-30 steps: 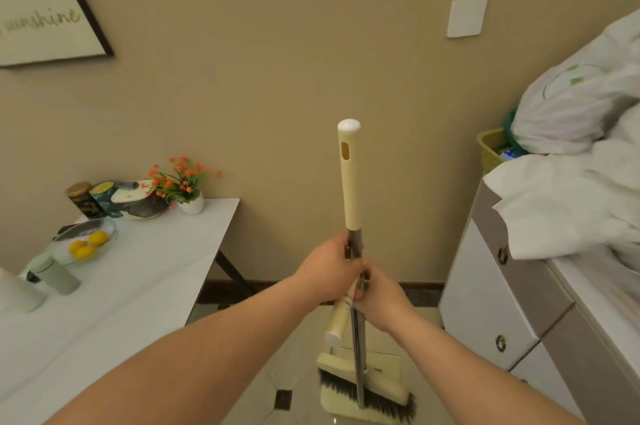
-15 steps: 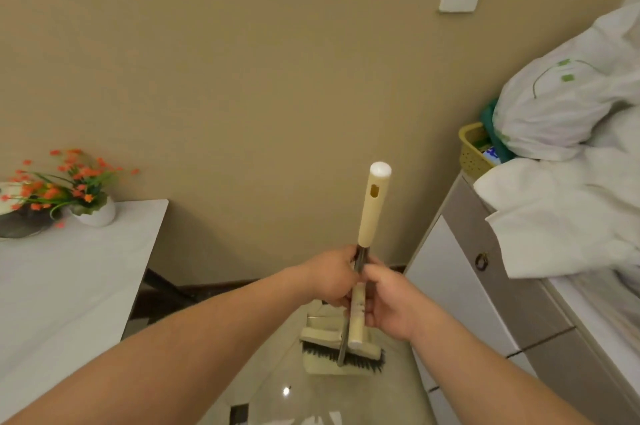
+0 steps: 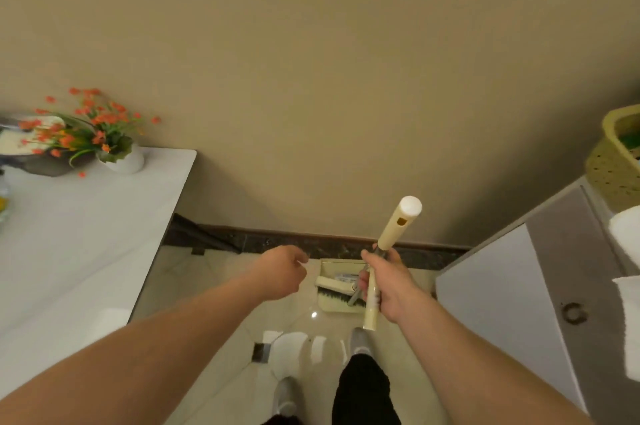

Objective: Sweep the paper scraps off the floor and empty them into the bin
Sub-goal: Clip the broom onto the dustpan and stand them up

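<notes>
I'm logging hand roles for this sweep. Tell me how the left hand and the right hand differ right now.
The right hand grips the broom-and-dustpan handles; the left hand holds nothing. The right hand's fingers wrap round the handles, while the left hand's are loosely curled, clear of them. The left hand hangs left of the dustpan. Both are bare and extended forward.

Right hand (image 3: 384, 282) clenched around broom handles (image 3: 398, 227); left hand (image 3: 280, 272) free, loosely curled.

A plain beige wall (image 3: 311, 61) meets glossy pale floor tiles (image 3: 214, 289) at a dark skirting board (image 3: 284, 244); white desk (image 3: 79, 234) left, white cabinet (image 3: 502, 303) right.
</notes>
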A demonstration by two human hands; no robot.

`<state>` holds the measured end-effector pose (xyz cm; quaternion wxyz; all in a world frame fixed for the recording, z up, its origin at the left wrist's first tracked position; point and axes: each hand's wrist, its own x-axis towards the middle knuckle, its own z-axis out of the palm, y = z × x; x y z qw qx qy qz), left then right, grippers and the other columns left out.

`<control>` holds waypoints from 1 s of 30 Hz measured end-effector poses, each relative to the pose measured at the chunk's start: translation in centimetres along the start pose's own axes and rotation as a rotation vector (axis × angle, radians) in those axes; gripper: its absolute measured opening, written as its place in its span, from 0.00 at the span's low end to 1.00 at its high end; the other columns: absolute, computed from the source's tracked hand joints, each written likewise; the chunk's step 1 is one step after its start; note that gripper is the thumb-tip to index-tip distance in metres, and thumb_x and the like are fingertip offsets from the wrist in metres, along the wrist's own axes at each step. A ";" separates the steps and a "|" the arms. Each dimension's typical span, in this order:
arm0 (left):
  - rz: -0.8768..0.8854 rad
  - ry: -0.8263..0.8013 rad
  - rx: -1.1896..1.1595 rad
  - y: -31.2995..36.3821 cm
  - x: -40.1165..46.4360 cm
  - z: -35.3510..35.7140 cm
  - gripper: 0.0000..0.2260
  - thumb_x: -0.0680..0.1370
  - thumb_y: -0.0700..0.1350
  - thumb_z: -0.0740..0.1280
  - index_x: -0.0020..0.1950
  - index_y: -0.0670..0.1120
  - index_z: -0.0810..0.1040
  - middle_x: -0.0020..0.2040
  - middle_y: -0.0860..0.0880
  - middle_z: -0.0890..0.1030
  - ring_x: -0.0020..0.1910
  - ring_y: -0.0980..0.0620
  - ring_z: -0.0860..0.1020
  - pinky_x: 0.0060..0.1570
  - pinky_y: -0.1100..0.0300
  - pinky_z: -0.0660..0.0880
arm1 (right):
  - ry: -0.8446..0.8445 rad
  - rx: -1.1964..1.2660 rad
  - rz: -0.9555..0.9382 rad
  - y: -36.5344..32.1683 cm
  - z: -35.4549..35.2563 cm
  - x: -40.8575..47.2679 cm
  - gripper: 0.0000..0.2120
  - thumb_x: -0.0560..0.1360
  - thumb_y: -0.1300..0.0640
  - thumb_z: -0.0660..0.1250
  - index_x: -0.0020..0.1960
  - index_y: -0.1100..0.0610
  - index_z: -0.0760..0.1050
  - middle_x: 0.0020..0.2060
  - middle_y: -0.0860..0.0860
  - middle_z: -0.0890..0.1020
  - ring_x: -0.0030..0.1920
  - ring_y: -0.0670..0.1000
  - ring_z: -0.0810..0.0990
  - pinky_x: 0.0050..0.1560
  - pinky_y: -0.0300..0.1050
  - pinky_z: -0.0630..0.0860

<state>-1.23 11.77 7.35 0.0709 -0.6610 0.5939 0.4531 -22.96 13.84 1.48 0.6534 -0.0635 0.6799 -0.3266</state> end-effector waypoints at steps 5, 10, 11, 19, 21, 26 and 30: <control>-0.067 0.033 0.024 0.7 2.6 0.1 0.15 0.80 0.47 0.64 0.67 0.53 0.77 0.53 0.52 0.83 0.47 0.56 0.84 0.57 0.52 0.81 | -0.016 -0.029 0.011 -3.0 1.6 4.9 0.18 0.78 0.51 0.69 0.65 0.41 0.71 0.52 0.58 0.82 0.48 0.55 0.83 0.52 0.53 0.82; -0.100 0.026 -0.029 2.5 4.4 0.7 0.16 0.81 0.45 0.63 0.69 0.51 0.76 0.58 0.50 0.82 0.48 0.54 0.84 0.56 0.53 0.81 | -0.061 -0.017 0.002 -5.5 1.9 8.9 0.20 0.77 0.56 0.69 0.65 0.43 0.71 0.54 0.54 0.81 0.53 0.56 0.84 0.53 0.54 0.83; -0.100 0.020 -0.026 2.7 4.8 0.9 0.16 0.81 0.45 0.63 0.69 0.51 0.76 0.59 0.50 0.82 0.48 0.54 0.83 0.57 0.53 0.80 | -0.065 -0.044 -0.002 -5.9 1.7 9.6 0.21 0.76 0.58 0.69 0.65 0.43 0.70 0.54 0.55 0.81 0.53 0.56 0.84 0.54 0.56 0.83; -0.114 -0.045 0.026 3.8 6.2 2.0 0.16 0.82 0.46 0.62 0.70 0.52 0.75 0.61 0.49 0.81 0.56 0.50 0.81 0.62 0.51 0.77 | 0.010 -0.366 0.014 -6.6 -1.1 11.6 0.33 0.72 0.62 0.68 0.72 0.41 0.64 0.55 0.55 0.79 0.53 0.57 0.79 0.49 0.53 0.78; -0.117 -0.061 0.041 3.8 6.3 2.2 0.17 0.81 0.46 0.61 0.70 0.53 0.75 0.61 0.50 0.81 0.56 0.51 0.81 0.62 0.51 0.78 | 0.000 -0.408 0.013 -6.3 -1.4 11.5 0.34 0.73 0.60 0.70 0.73 0.40 0.62 0.57 0.53 0.78 0.53 0.57 0.78 0.54 0.56 0.79; -0.090 -0.057 0.051 4.6 6.0 1.9 0.17 0.81 0.46 0.63 0.70 0.52 0.75 0.62 0.49 0.80 0.57 0.50 0.81 0.62 0.50 0.78 | 0.003 -0.377 0.021 -5.5 -2.0 10.7 0.34 0.73 0.57 0.72 0.75 0.42 0.62 0.58 0.53 0.78 0.55 0.58 0.79 0.59 0.62 0.77; -0.024 -0.045 0.024 5.6 4.9 1.4 0.17 0.82 0.46 0.62 0.70 0.52 0.74 0.60 0.49 0.81 0.54 0.51 0.82 0.61 0.51 0.78 | 0.022 -0.393 -0.009 -5.5 -2.4 9.3 0.34 0.71 0.58 0.71 0.74 0.45 0.65 0.58 0.54 0.79 0.53 0.57 0.80 0.49 0.55 0.78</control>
